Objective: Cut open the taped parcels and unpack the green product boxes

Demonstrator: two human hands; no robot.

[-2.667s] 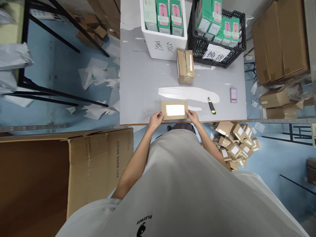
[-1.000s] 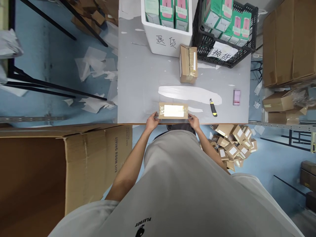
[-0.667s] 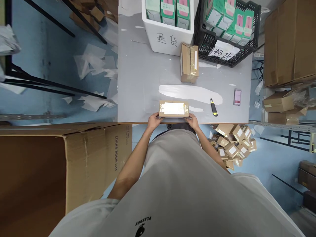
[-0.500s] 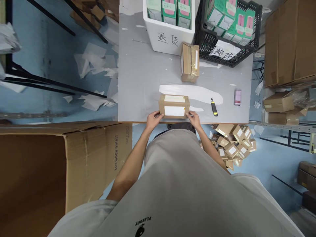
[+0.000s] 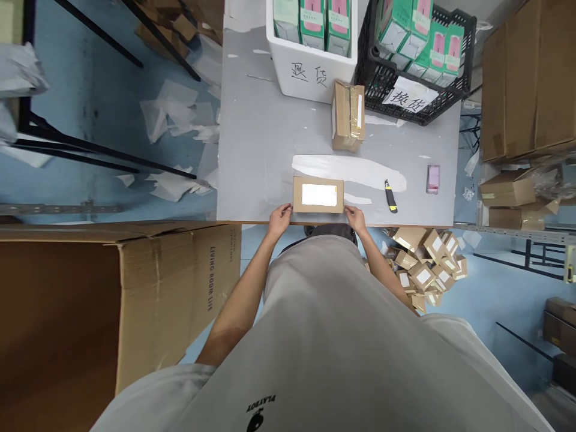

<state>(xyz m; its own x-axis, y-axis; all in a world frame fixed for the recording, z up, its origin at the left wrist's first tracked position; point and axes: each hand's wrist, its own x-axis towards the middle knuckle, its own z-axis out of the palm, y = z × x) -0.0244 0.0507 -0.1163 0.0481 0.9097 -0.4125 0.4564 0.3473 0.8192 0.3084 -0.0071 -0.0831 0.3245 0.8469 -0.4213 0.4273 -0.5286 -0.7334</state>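
A small brown cardboard box (image 5: 318, 194) with a white label on top lies flat near the front edge of the grey table (image 5: 261, 150). My left hand (image 5: 279, 218) grips its left end with curled fingers. At the box's right end, my right hand (image 5: 356, 218) holds it the same way. A second taped brown box (image 5: 347, 115) stands farther back on the table, in front of the bins.
A yellow-and-black utility knife (image 5: 389, 196) and a pink phone (image 5: 433, 178) lie right of the box. A white bin (image 5: 310, 54) and a black crate (image 5: 414, 54) hold green cartons. A large open carton (image 5: 117, 300) stands left; small boxes (image 5: 423, 264) are piled on the floor right.
I have turned the small box over between my hands: it stood on its edge half a second ago and now lies flat with the label up.
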